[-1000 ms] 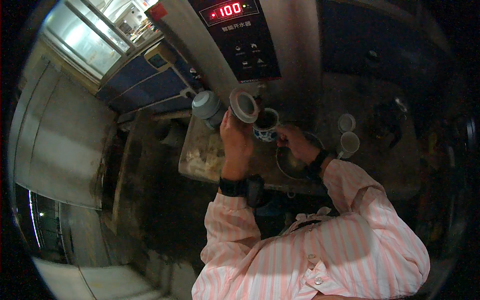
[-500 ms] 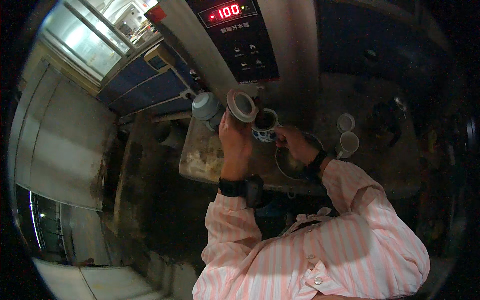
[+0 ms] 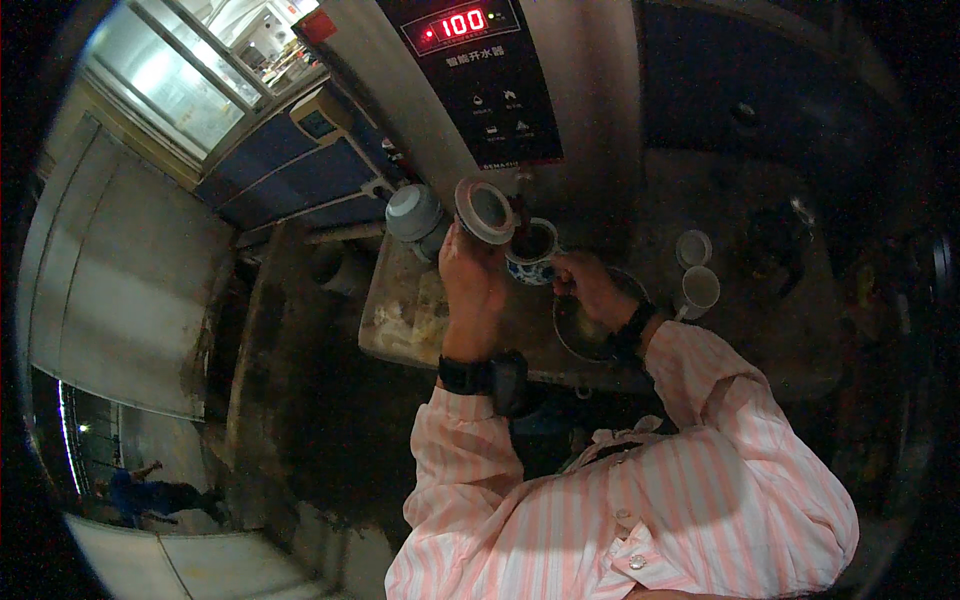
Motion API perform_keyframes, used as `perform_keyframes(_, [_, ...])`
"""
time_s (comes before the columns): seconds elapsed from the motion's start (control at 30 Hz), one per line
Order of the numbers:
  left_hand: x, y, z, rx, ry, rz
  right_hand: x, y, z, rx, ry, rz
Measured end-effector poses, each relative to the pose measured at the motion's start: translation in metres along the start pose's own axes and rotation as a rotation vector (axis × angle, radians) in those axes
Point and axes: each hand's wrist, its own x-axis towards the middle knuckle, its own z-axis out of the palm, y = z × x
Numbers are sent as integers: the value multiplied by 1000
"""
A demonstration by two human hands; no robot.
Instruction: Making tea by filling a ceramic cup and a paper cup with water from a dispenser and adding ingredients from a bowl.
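My left hand (image 3: pixel 470 278) is closed on a round white lid (image 3: pixel 485 211), held tilted up on edge. Just right of the lid is a blue-and-white patterned mug (image 3: pixel 528 270) with a dark inside. My right hand (image 3: pixel 588 282) is closed at the mug's right side, where its handle would be; the fingers hide the handle. The mug's mouth is below the tap (image 3: pixel 522 190) of a steel water boiler (image 3: pixel 590 90). Whether water is running cannot be made out in the dim light.
A round pan or basin (image 3: pixel 580 335) lies under my right wrist on the worn counter (image 3: pixel 400 325). To the right stand a white cup (image 3: pixel 700 288) and a white lid (image 3: pixel 693 249). A pale lidded container (image 3: pixel 415 215) stands left. A person in blue (image 3: pixel 150 497) is at the lower left.
A person in blue has come into view at the lower left. The view has shifted slightly; both hands keep their hold on the lid and the mug.
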Motion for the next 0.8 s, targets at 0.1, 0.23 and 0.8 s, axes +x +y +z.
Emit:
perform_keyframes(0.1, [4, -6, -8, 675, -42, 321, 1, 1, -2, 1, -50, -5])
perform_keyframes(0.23, [3, -5, 2, 709, -76, 364, -3, -1, -2, 16, -55, -16])
perform_keyframes(0.8, [-23, 19, -24, 1707, 39, 831, -26, 1, -26, -78, -79, -174])
